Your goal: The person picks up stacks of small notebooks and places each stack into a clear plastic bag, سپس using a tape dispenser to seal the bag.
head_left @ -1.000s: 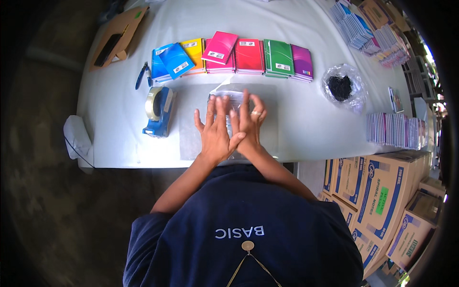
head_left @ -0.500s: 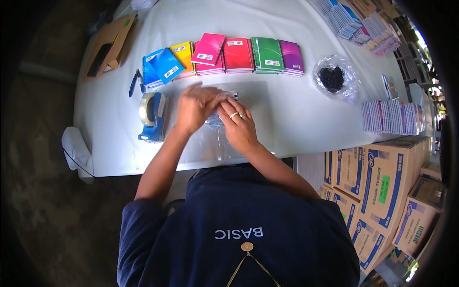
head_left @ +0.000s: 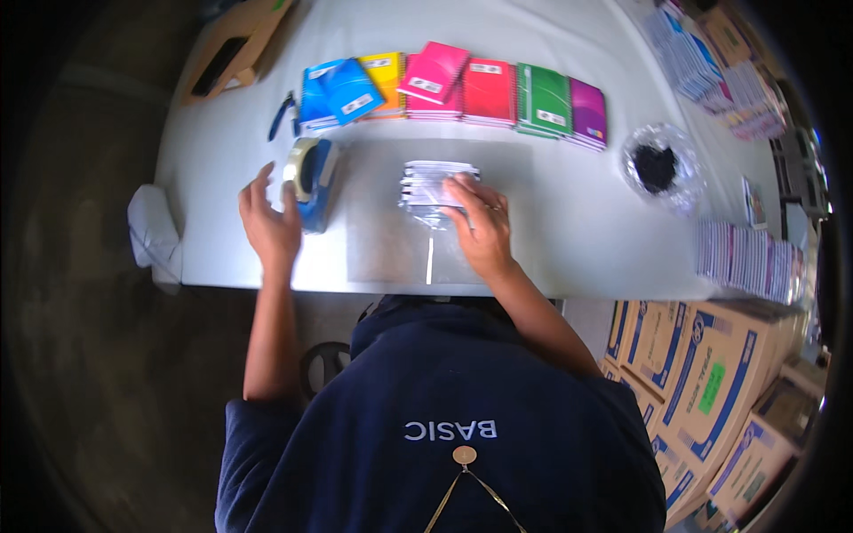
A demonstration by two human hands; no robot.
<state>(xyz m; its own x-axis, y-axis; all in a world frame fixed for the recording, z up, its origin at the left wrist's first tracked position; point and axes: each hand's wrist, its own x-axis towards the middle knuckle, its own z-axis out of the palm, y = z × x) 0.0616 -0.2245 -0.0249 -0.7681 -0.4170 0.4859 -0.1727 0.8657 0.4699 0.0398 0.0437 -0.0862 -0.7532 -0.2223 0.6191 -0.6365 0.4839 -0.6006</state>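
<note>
Head view shows us two hands that have parted. A second ago both lay together over the pack; half a second ago they were bunched on it; now our left hand has swung out to the tape dispenser, while our right hand stays on the pack.

We read this as the bagging being done and the closing about to start, though that is only our judgement.

Left grip: fingers spread and loosely curled, palm toward the dispenser's near side, just beside it or brushing it; we cannot tell whether there is contact. It is holding nothing.

Right grip: flat, fingers together, pressing down on the pack's near right corner and on the clear bag around it, pinning rather than pinching.

The pack sits on the counter, about mid-width, in front of the row of coloured notebooks and well apart from them. It looks like a small stack of white-covered booklets seen from above, lying flat. Its long axis runs left to right, nearly parallel to the counter's front edge, with a slight tilt. The bag's loose end trails from the pack toward us, so the open mouth appears to face our body.

The dispenser stands left of the pack, its long axis running away from us.
</note>
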